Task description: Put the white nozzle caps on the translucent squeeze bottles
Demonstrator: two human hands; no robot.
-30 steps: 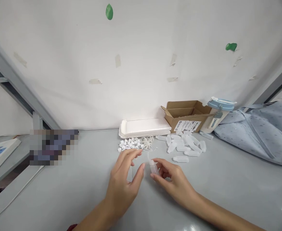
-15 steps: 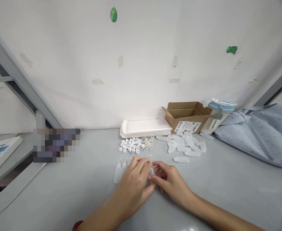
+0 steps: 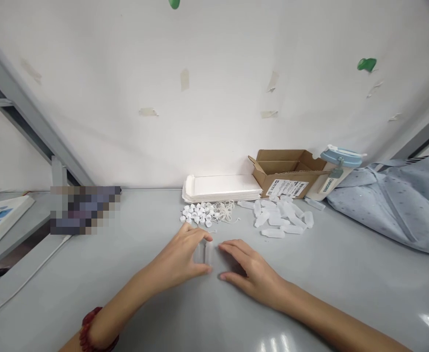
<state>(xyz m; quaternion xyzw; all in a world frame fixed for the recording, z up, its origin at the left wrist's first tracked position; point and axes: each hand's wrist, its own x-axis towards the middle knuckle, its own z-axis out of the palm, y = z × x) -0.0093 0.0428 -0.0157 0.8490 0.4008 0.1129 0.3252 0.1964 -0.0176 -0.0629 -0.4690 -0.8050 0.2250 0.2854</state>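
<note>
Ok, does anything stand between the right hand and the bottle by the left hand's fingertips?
Nothing visible does: only a strip of grey tabletop separates the right hand from that bottle. The loose bottles and white caps lie farther back.

The left hand (image 3: 180, 256) and right hand (image 3: 256, 274) are held apart, 2 thumbs (image 3: 200, 269) parted from curved fingers (image 3: 236, 247).

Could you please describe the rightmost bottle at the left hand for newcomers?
On the grey table, in front of the white stack, find the left hand. The translucent bottle is between its fingers and thumb; unlike its neighbour farther left, it's nearest the right hand.
</note>
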